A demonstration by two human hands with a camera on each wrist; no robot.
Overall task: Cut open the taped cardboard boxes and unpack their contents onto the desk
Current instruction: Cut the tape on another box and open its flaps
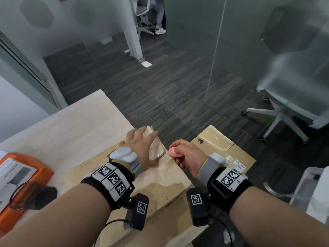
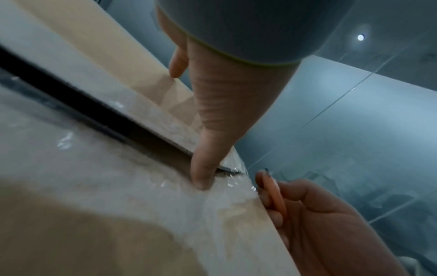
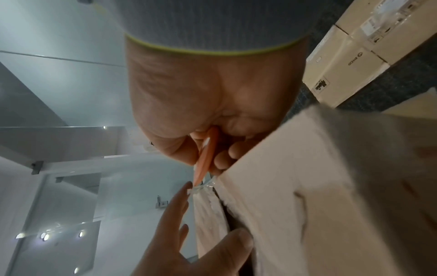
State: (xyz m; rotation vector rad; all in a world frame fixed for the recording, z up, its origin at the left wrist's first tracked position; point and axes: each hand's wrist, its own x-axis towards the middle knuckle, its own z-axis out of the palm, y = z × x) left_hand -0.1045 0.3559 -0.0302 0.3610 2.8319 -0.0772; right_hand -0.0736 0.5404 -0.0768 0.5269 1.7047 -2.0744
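A brown cardboard box covered in shiny clear tape lies on the pale wooden desk, its far end over the desk's edge. My left hand lies flat on the box's left flap with straight fingers, and its thumb presses at the seam. A dark gap runs along that seam. My right hand grips a round pink cutter at the far end of the seam. The cutter's edge touches torn tape at the box's corner.
A second taped cardboard box with labels sits lower at the right, on the carpet side. An orange case with papers and a black object lie at the desk's left. A clear plastic bin and a white office chair stand to the right.
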